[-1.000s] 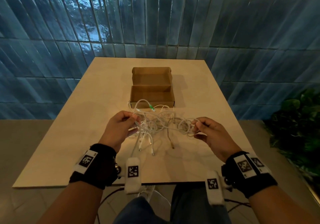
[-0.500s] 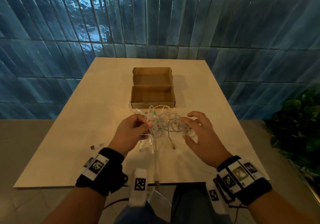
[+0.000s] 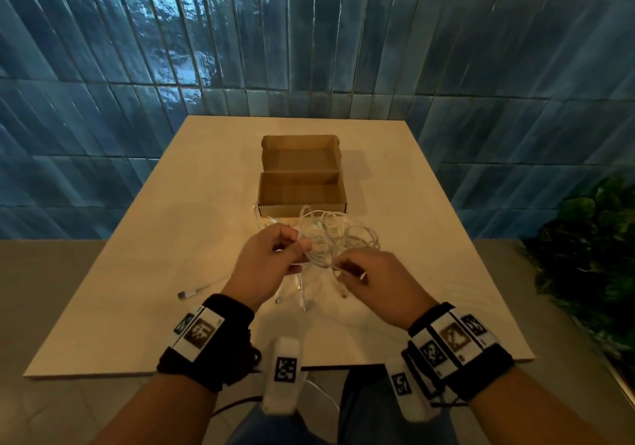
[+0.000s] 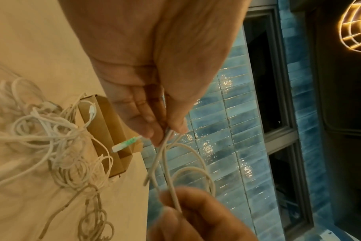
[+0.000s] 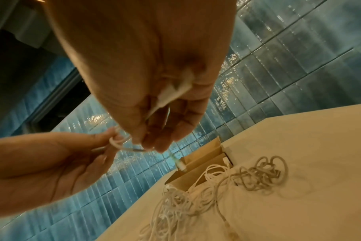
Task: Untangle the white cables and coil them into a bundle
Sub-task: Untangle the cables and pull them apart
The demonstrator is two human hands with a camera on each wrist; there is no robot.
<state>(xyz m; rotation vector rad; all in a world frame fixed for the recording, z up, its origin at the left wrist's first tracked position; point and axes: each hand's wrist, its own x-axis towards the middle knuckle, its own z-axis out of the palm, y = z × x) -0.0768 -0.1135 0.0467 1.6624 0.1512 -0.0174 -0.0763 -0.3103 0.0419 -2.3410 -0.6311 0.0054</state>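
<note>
A tangle of thin white cables [image 3: 331, 235] [image 4: 58, 146] [image 5: 216, 184] is held over the table just in front of the box, with much of it lying on the tabletop. My left hand [image 3: 271, 255] [image 4: 165, 130] pinches cable loops between thumb and fingers. My right hand [image 3: 357, 272] [image 5: 155, 140] pinches a strand of the same loops close beside it. A white plug with a green collar [image 4: 127, 144] [image 5: 178, 163] hangs off the held loops. Several plug ends [image 3: 302, 295] dangle below my hands.
An open cardboard box [image 3: 302, 183] stands mid-table right behind the cables. One loose plug end [image 3: 189, 293] lies on the light table [image 3: 137, 272] to my left. Blue tiled wall behind; a leafy plant [image 3: 591, 238] sits off the table's right side.
My hands have come close together and lifted the cable loops. The right hand, spread over the tangle half a second ago, now pinches a strand beside the left hand.
</note>
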